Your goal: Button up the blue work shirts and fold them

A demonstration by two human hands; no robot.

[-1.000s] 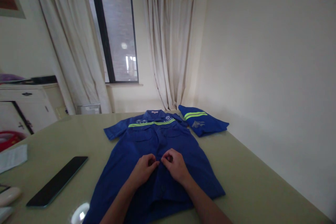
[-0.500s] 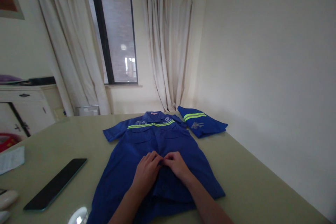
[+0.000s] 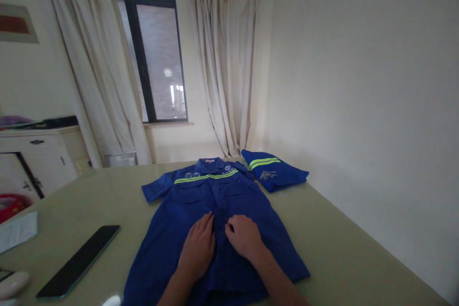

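A blue short-sleeved work shirt (image 3: 247, 205) lies spread front up on the table, collar at the far end. A yellow-green reflective stripe and pale printing cross its chest. My left hand (image 3: 199, 244) rests flat on the shirt just left of the front placket, fingers stretched out and holding nothing. Right of the placket, my right hand (image 3: 245, 236) is curled onto the cloth. Its thumb and forefinger come together in a pinch at the placket edge; the fingertips are partly hidden. A narrow strip of the placket shows between both hands.
A folded blue garment (image 3: 276, 172) with a similar stripe lies at the table's far right, near the wall. On the left are a dark flat phone-like slab (image 3: 79, 263), a paper sheet (image 3: 17, 232) and a white rounded object (image 3: 13, 284). Table (image 3: 344, 258) runs along the right wall.
My hands were together, pinching at the placket; they have now moved apart to either side of it. My left hand has flattened out. The camera view has tilted up slightly.
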